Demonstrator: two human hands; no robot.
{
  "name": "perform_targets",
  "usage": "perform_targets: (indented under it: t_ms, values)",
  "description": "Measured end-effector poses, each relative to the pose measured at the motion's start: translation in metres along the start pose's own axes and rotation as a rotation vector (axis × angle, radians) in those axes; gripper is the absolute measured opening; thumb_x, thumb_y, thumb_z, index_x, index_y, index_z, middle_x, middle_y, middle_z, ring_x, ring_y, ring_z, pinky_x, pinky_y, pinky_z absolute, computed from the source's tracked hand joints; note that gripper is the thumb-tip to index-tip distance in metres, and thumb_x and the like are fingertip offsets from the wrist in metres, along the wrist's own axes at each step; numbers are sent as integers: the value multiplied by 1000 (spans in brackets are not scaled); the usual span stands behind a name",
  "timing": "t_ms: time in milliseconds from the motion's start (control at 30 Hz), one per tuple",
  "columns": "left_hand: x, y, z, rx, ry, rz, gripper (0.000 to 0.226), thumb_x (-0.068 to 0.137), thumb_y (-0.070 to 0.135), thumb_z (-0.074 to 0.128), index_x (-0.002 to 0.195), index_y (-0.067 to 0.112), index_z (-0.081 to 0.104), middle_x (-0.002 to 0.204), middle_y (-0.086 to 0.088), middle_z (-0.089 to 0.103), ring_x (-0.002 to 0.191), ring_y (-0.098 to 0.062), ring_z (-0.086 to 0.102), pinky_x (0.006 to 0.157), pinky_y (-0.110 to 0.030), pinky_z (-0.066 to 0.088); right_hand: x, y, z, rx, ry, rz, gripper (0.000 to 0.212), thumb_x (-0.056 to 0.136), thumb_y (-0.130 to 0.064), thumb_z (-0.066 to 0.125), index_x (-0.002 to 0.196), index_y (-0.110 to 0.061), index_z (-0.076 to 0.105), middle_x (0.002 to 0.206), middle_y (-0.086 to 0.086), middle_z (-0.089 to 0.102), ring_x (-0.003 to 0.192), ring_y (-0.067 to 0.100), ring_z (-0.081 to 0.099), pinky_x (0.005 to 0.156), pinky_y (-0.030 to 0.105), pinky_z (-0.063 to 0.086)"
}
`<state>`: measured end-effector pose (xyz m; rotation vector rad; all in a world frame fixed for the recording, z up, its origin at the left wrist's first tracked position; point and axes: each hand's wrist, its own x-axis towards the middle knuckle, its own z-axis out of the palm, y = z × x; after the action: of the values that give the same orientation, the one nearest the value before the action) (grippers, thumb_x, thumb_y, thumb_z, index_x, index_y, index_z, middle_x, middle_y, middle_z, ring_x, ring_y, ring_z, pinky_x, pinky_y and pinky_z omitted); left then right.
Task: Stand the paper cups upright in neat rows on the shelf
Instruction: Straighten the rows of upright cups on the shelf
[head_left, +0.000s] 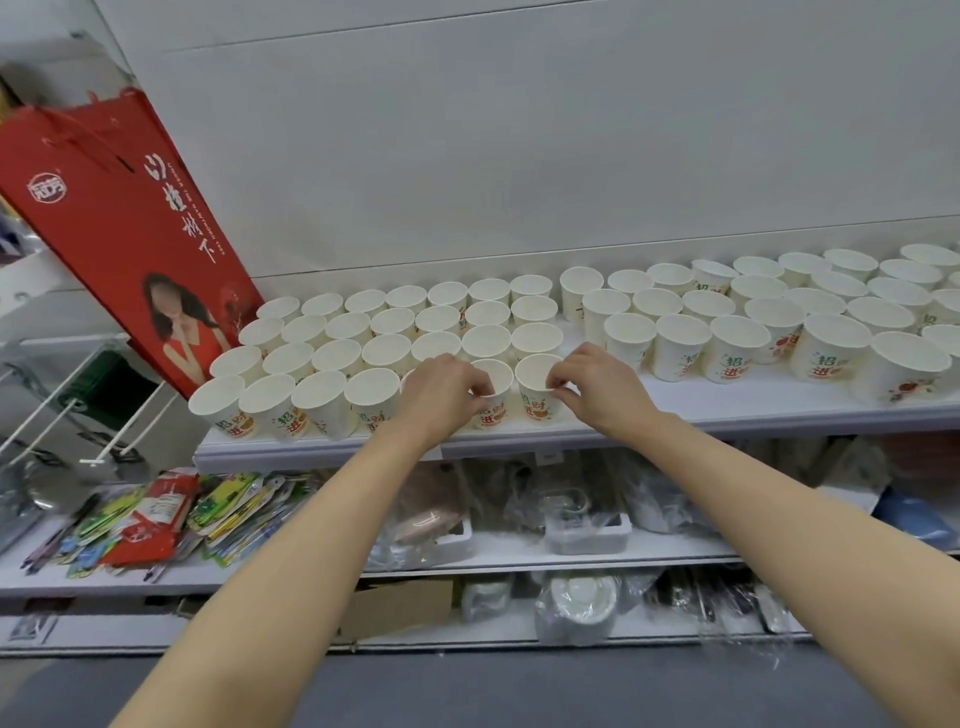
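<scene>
On the white shelf (727, 410) by a red bag (119, 218), both hands pinch upright cup rims.

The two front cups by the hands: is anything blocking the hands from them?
No. The left hand pinches one cup's rim, the right hand pinches the neighbouring cup; nothing lies between.

Paper cups (483, 314) stand in rows on the shelf (727, 410), gift bag (119, 234) at left
</scene>
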<state>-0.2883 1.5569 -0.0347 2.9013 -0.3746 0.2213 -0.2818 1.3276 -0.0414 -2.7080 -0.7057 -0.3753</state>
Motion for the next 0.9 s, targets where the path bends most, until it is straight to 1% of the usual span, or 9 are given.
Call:
perform_targets:
  t_ms: [67,133,200,267,333,400,533,733,900]
  values:
    - [1,-1,1,-16,5,-5,16,84,46,69,97,38,73,97,4,68,97,-21,59,73,-35,49,0,-2,-1,-7,4,-6,15,91,-26,61,100,-20,70,101,-2,69,103,17,51,75,32,46]
    - [-1,2,0,-44,26,6,23,81,49,71,102,38,71,101,10,68,101,-17,56,75,-34,47,0,-2,-1,-4,6,-9,16,89,-30,63,100,-21,70,100,-3,70,102,17,52,77,34,48]
    - [-5,3,-3,-87,65,28,33,77,49,74,108,38,70,108,16,68,104,-13,52,76,-32,44,0,-2,-1,-1,4,-14,19,87,-34,65,100,-21,71,99,-3,70,100,17,52,78,35,48]
    - [-11,-1,-5,-107,120,45,37,75,49,77,110,36,69,111,16,67,105,-13,51,77,-32,44,0,-1,0,-12,2,-13,19,88,-35,65,99,-21,72,98,-3,70,98,17,52,77,33,46]
    - [-16,-9,-4,-100,138,40,34,77,46,77,109,36,69,112,14,67,105,-15,52,78,-31,43,1,0,0,-26,12,-17,18,88,-34,65,98,-21,72,98,-3,70,97,17,53,76,30,43]
    - [-19,-11,-1,-86,113,30,28,81,42,74,108,35,70,112,12,67,106,-15,53,81,-31,43,2,1,0,-45,17,-26,18,89,-33,64,98,-20,72,97,-2,71,96,17,53,75,29,42]
    - [-16,-1,3,-64,97,48,20,87,39,69,106,32,72,110,8,68,105,-18,53,86,-34,44,1,2,0,-39,9,-21,16,89,-30,63,98,-20,72,99,-2,71,97,18,53,74,31,44]
    - [-15,4,8,-80,138,58,18,89,39,67,102,28,74,105,5,70,103,-19,56,84,-34,44,2,-1,3,-24,11,-36,16,91,-27,61,100,-18,72,101,-1,70,98,19,53,72,30,43]
    - [-15,5,12,-115,151,41,21,88,42,68,105,30,74,106,7,71,103,-18,57,86,-36,45,1,-1,6,-8,22,-52,16,90,-26,61,100,-18,71,100,-1,70,98,19,53,71,25,36]
